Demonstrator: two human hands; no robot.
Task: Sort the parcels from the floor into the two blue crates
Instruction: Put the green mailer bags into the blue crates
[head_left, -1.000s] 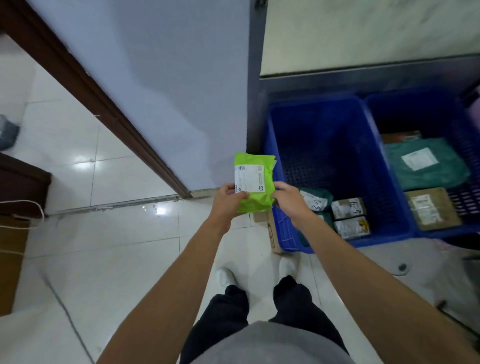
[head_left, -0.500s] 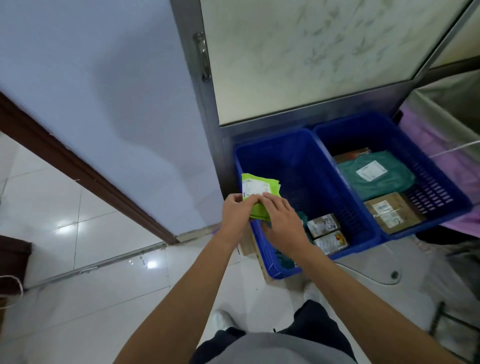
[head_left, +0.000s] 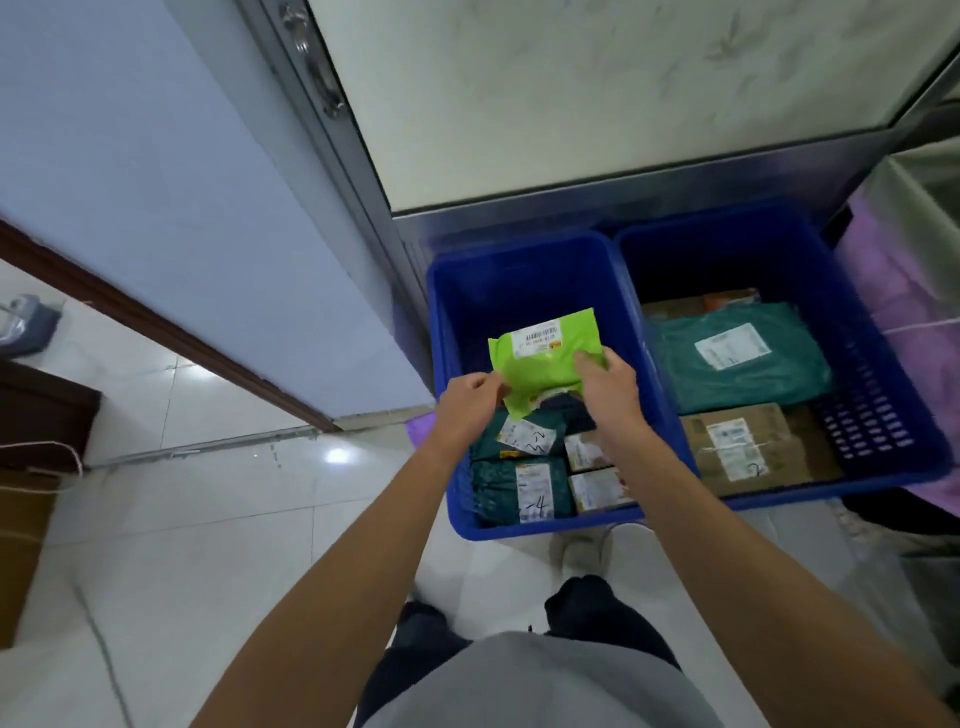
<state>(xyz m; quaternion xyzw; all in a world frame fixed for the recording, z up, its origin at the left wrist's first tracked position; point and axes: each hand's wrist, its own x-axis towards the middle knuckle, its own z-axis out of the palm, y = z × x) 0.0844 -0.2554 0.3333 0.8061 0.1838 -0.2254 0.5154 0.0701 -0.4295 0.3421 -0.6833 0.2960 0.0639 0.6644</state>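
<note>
Green parcel (head_left: 545, 358): held over the left crate (head_left: 524, 260), label side up, above the parcels already lying inside it.
Left hand (head_left: 470, 402): pinching the parcel's near-left edge between thumb and fingers.
Right hand (head_left: 608, 387): gripping the parcel's right side, fingers on top (thumb hidden beneath).
Left crate: blue, holds two dark green bags (head_left: 519, 488) and two small brown boxes (head_left: 597, 488) at its near end; far end of the floor bare.
Right crate (head_left: 883, 415): touching the left crate's right wall; holds a large teal bag (head_left: 737, 358) toward the far end and a brown cardboard box (head_left: 743, 447) nearer, both labelled.
Glass door (head_left: 597, 93): directly behind both crates.
Floor (head_left: 208, 519): white tiles, left of the left crate.
</note>
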